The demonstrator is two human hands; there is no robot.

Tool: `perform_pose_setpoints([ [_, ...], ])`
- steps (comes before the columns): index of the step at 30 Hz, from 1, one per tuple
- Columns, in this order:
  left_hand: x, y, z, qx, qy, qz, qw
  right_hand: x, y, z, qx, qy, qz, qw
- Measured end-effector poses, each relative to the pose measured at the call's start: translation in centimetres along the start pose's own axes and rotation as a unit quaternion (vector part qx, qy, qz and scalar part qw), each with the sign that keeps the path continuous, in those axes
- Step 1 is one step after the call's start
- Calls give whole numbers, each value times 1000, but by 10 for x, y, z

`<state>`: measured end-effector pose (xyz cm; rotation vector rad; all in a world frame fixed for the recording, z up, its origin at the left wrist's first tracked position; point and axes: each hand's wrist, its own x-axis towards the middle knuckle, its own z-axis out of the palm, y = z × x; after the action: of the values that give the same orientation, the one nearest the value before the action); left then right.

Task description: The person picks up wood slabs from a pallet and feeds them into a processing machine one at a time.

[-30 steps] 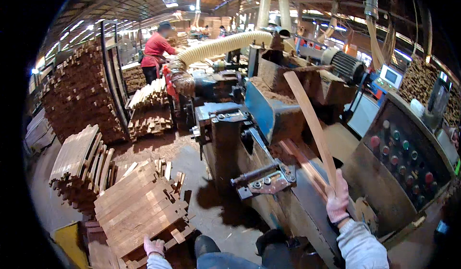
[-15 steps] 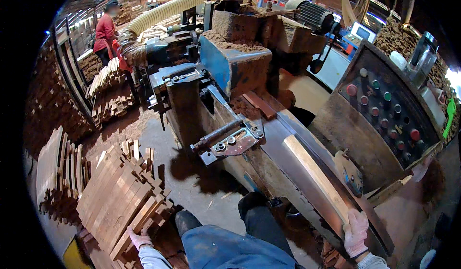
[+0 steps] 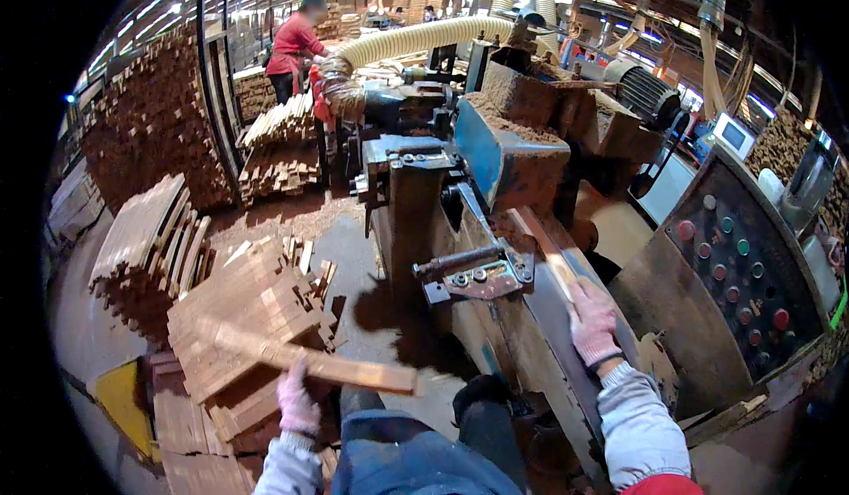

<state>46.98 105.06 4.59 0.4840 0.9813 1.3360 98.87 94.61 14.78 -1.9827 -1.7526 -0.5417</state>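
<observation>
My left hand [image 3: 297,399], in a pink-white glove, grips a wooden slat [image 3: 367,371] near its middle. That slat is raised above a stack of similar slats [image 3: 239,296] at my left, and its far end is blurred by motion. At the right, my gloved right hand [image 3: 593,325] is closed on the near end of another slat [image 3: 550,256]. This one lies on the machine's metal bed [image 3: 557,340], its far end beside the blue, dust-covered housing [image 3: 508,155]. A roller bracket [image 3: 482,278] sits on the bed's left side.
A control panel [image 3: 738,265] with coloured buttons stands at the right. Another slat stack [image 3: 146,230] and a yellow object [image 3: 126,402] are at the left. A cream ribbed hose [image 3: 416,40] runs behind the machine. Beyond, a person in red [image 3: 290,49] stands by stacked wood.
My left hand has lifted a slat off the stack and swung it rightward. My right hand has pushed its slat forward along the bed to the housing. The view has turned left.
</observation>
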Motion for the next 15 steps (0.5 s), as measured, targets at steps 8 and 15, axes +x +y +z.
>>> perform_pose_setpoints([
  [8,-65,-67,198,2,-266,-116,957,-38,-151,-116,88,-195,-54,975],
  [15,-58,-106,193,-38,-361,-288,886,-207,-94,-209,28,-172,244,954],
])
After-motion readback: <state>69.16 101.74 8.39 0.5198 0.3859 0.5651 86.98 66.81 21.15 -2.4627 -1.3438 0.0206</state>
